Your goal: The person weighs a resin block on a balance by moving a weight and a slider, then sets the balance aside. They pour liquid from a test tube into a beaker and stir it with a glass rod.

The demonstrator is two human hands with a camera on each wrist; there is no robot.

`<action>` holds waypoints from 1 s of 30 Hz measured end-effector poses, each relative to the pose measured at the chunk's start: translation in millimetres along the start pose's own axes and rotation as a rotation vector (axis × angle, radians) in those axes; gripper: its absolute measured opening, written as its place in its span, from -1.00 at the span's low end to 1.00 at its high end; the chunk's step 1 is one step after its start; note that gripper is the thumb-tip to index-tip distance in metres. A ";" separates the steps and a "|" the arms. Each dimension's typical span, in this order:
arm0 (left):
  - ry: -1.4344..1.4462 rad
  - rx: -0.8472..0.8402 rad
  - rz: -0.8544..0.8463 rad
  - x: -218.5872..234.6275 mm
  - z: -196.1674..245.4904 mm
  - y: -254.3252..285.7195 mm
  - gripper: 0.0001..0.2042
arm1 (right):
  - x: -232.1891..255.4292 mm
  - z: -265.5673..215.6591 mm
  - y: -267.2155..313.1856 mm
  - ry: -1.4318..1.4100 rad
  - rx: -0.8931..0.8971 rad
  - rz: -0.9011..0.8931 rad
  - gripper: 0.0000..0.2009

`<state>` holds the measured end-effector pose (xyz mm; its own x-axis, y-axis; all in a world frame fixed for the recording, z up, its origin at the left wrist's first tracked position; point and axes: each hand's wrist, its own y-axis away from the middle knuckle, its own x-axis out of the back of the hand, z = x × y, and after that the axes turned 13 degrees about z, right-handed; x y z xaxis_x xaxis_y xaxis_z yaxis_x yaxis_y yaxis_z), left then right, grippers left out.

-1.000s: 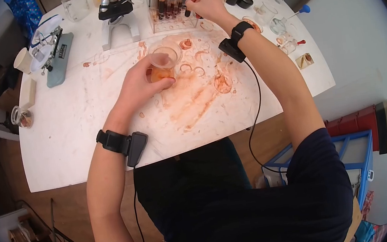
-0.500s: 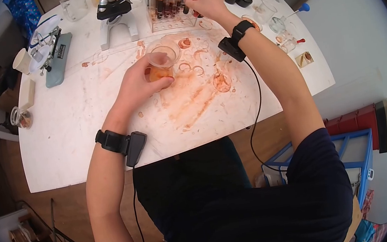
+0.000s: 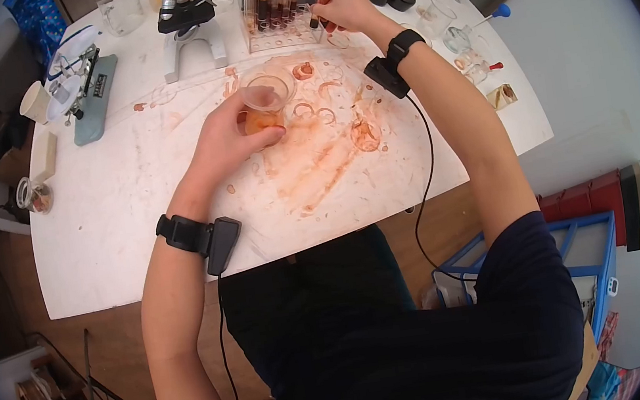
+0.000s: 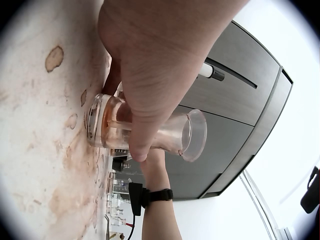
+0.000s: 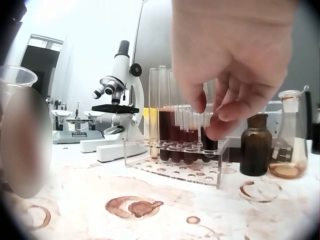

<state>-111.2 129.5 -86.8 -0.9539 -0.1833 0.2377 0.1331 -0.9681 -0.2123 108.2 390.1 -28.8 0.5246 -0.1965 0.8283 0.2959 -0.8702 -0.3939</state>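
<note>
My left hand (image 3: 228,135) grips a clear flask (image 4: 170,132) with a flared rim and orange-brown liquid low inside. The flask stands on the stained table (image 3: 172,170), its base close to the surface in the left wrist view. At the back, my right hand (image 3: 351,9) pinches a test tube (image 5: 208,144) of dark liquid between thumb and fingers, at the right end of a clear rack (image 3: 285,42). The tube's rounded bottom is level with the rack's top plate. Beside it, several tubes (image 5: 175,132) with dark red-brown liquid stand upright in the rack.
A microscope (image 3: 189,24) stands left of the rack, with a balance (image 3: 96,99) farther left. Dark bottles (image 5: 256,145) and a conical flask (image 5: 290,150) stand right of the rack. More glassware (image 3: 458,39) lines the right edge. An open jar (image 3: 36,195) lies at the left edge.
My right hand has shifted slightly to the right along the rack, the dark test tube moving with its fingers. My left hand keeps its grip on the flask in the same place.
</note>
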 end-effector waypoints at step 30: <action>-0.026 -0.084 0.012 -0.4 -11.2 -3.1 -0.50 | -33.4 -68.9 11.2 -0.015 0.142 -0.045 -0.65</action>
<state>-114.3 134.5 -96.9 -0.9449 -0.2005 0.2587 0.1207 -0.9481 -0.2941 38.9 355.8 -33.4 0.5200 -0.1512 0.8407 0.4290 -0.8048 -0.4101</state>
